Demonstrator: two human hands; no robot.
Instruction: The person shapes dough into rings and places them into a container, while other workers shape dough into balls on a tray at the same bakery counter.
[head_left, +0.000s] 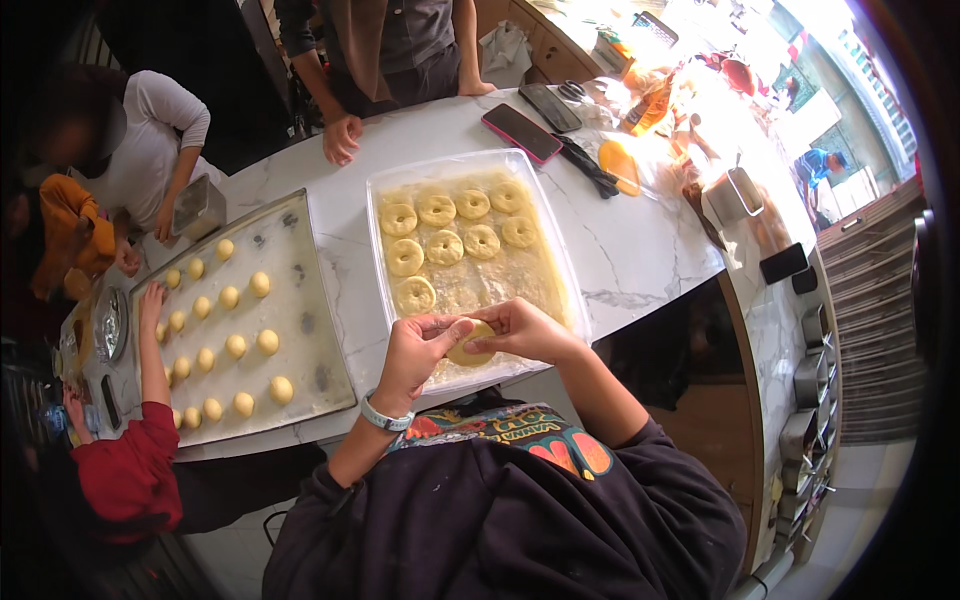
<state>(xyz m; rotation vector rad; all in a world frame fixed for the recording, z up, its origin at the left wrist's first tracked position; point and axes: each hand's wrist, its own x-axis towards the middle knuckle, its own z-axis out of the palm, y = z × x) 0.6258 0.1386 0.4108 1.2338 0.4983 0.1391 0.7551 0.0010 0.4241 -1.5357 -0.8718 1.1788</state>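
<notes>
Between my left hand (412, 350) and my right hand (528, 332) is a flattened round of pale yellow dough (470, 345). The fingers of both hands close on its edges, and my left thumb lies across its top. I hold it over the near edge of a white plastic tray (376, 240) with a floury, yellowish bottom. Several dough rings (445, 246) with holes in their middles lie in rows in the tray's far part. Whether the round in my hands has a hole cannot be made out, since my fingers cover part of it.
Left of the tray, a large baking sheet (325, 330) bears several dough balls (235, 346); a person in a red sleeve (135, 470) reaches over it. Other people stand at the table's far side. Phones (522, 133), scissors (571, 91) and a metal tin (733, 196) lie to the right.
</notes>
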